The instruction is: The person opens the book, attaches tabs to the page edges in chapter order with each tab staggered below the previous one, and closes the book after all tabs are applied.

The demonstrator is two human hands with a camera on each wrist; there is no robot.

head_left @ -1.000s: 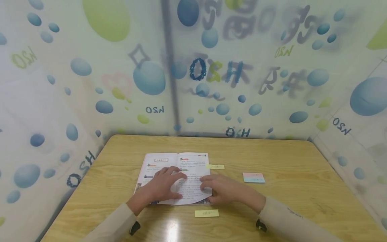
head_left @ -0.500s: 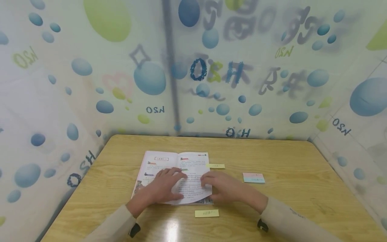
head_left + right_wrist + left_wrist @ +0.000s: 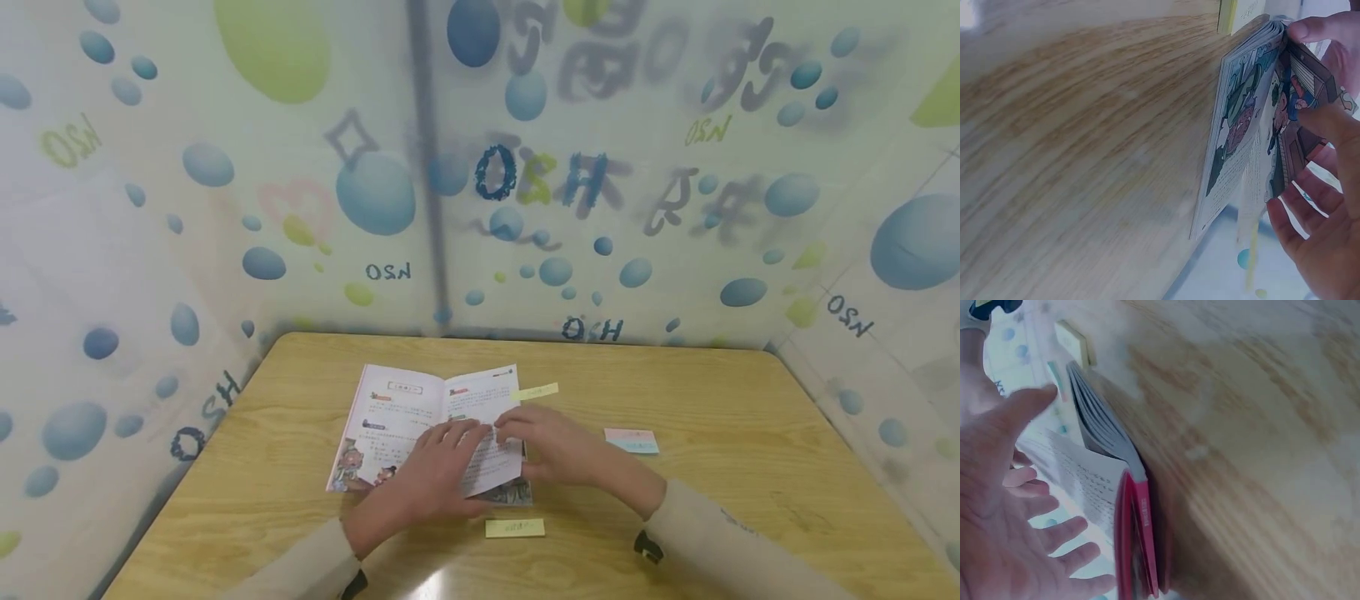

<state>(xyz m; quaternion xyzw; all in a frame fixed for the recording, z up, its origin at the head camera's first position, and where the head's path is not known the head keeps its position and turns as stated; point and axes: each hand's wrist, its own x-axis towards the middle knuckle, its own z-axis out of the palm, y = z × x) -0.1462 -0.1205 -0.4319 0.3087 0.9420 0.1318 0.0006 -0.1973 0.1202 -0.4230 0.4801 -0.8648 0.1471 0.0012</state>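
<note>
An open booklet (image 3: 360,421) lies on the table, printed with text and cartoon figures. My left hand (image 3: 431,475) reaches over its middle and lower right page, fingers relaxed; in the left wrist view the left hand (image 3: 1016,506) is spread beside the booklet's red spine (image 3: 1145,512). At the outer edge, my right hand (image 3: 558,446) pinches the raised right page (image 3: 491,477). In the right wrist view the right thumb (image 3: 1325,122) lies on that page's coloured picture side (image 3: 1288,131), fingers behind it. Another illustrated page (image 3: 1241,119) shows underneath.
A yellow sticky tab (image 3: 537,392) juts from the booklet's right edge. One yellow sticky-note pad (image 3: 514,528) lies in front of the booklet, and a pink and blue pad (image 3: 632,441) lies to the right. Behind the wooden table (image 3: 660,375) hangs a bubble-patterned curtain (image 3: 637,225).
The right page has risen, its tab tilting up with it. My left hand has slid right, uncovering the cartoons on the left page. My right hand has moved slightly up.
</note>
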